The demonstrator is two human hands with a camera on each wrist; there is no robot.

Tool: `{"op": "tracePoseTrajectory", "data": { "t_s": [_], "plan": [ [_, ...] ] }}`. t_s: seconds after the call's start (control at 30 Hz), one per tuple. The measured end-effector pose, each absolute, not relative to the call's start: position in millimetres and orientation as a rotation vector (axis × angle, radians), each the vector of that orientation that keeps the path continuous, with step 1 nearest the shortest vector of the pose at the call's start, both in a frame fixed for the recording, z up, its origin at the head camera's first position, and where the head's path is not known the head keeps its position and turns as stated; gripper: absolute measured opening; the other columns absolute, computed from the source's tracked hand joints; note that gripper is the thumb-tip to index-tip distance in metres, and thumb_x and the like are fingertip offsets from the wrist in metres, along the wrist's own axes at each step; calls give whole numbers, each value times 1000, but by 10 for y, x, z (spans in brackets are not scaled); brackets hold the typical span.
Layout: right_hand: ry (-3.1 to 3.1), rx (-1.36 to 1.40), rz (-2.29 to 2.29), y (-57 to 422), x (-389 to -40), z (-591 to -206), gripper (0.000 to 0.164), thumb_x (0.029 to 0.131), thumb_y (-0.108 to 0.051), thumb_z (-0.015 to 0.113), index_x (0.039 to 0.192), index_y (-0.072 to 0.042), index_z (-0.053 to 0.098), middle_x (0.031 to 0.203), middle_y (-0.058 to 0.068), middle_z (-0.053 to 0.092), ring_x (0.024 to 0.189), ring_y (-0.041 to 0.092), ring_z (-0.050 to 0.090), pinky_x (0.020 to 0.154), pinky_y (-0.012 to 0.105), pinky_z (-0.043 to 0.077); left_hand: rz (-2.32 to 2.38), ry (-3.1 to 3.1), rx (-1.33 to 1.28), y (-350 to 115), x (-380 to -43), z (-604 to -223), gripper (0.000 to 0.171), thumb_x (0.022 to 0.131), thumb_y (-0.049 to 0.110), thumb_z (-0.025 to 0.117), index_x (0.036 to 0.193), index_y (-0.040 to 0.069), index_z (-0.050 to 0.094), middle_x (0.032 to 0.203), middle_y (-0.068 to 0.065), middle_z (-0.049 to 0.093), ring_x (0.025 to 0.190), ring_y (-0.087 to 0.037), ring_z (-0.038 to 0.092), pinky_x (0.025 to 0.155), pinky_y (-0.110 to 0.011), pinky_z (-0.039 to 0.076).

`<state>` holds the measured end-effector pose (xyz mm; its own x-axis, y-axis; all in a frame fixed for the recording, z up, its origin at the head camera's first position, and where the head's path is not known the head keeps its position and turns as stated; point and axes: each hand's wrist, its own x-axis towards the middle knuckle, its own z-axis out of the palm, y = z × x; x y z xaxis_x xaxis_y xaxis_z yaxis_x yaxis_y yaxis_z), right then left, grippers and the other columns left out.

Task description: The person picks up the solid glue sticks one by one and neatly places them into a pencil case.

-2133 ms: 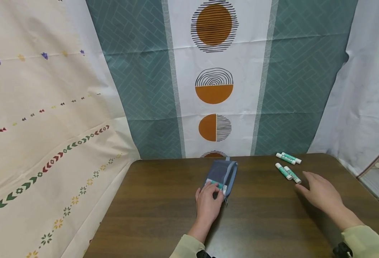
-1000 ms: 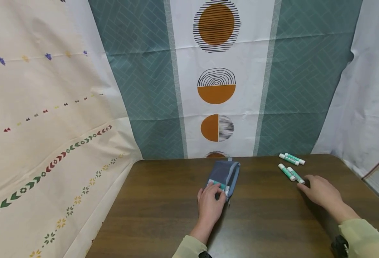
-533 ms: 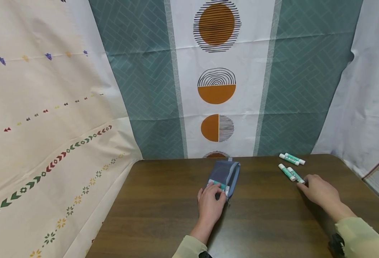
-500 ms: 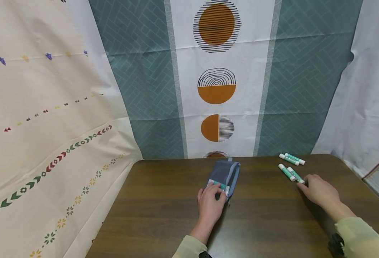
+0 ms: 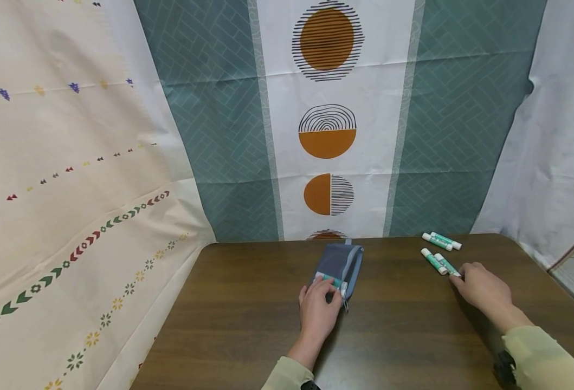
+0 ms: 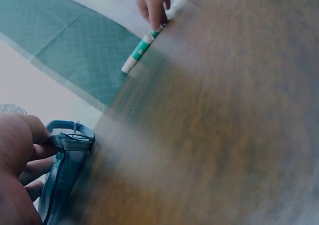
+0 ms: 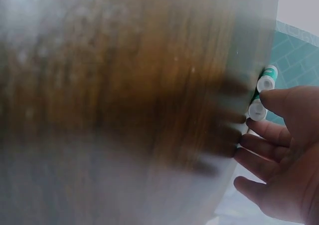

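Slightly leftward, the right hand (image 5: 484, 287) has been moved. At the frame's lower right, one green-and-white tube (image 5: 446, 264) is pinched at its near end; below centre, the blue-grey pouch (image 5: 333, 257) is gripped by the left hand (image 5: 318, 311).

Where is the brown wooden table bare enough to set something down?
The table is bare left of the blue-grey mesh pouch, and between it and the four loose green-and-white tubes. It is crowded where the left hand grips the pouch and the right hand touches the nearest tube.
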<state>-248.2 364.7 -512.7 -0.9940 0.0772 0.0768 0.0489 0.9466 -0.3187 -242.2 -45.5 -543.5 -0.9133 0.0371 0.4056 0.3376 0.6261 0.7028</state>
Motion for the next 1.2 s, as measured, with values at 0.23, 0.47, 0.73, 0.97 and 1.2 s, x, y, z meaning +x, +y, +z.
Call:
{"op": "tracePoseTrajectory", "data": {
  "t_s": [0.23, 0.47, 0.73, 0.97, 1.2],
  "plan": [
    [-3009, -107, 467, 3652, -2505, -5153, 34, 103, -24, 69, 107, 9, 67, 97, 25, 61, 81, 38, 64, 65, 59, 55, -1186, -2489, -303, -451, -2425, -5439, 14, 97, 16, 75, 84, 16, 79, 127, -1, 81, 139, -28, 66, 121, -73, 31],
    [-2989, -103, 447, 3645, -2514, -5166, 32, 102, -21, 69, 105, 10, 67, 99, 28, 62, 80, 39, 64, 66, 60, 55, -1191, -2484, -305, -454, -2426, -5446, 12, 97, 15, 77, 85, 15, 79, 127, -2, 81, 139, -29, 66, 120, -74, 31],
    [-2960, -58, 394, 3611, -2478, -5170, 29, 102, -19, 69, 99, 10, 68, 93, 27, 62, 81, 49, 64, 74, 66, 52, -1193, -2491, -305, -460, -2419, -5435, 11, 97, 15, 77, 87, 14, 80, 127, -2, 81, 139, -29, 66, 120, -73, 31],
    [-2961, -110, 434, 3603, -2474, -5174, 26, 101, -18, 68, 95, 7, 68, 92, 26, 60, 76, 45, 63, 65, 63, 53, -1200, -2499, -303, -463, -2422, -5434, 12, 98, 17, 75, 87, 16, 80, 129, 0, 80, 140, -27, 65, 122, -72, 31],
    [-2956, -142, 465, 3628, -2490, -5183, 25, 101, -18, 65, 96, 7, 69, 96, 28, 63, 83, 43, 65, 64, 62, 54, -1194, -2498, -299, -463, -2412, -5432, 12, 98, 16, 76, 86, 16, 80, 128, 0, 80, 140, -28, 65, 121, -72, 31]
  ]
}}
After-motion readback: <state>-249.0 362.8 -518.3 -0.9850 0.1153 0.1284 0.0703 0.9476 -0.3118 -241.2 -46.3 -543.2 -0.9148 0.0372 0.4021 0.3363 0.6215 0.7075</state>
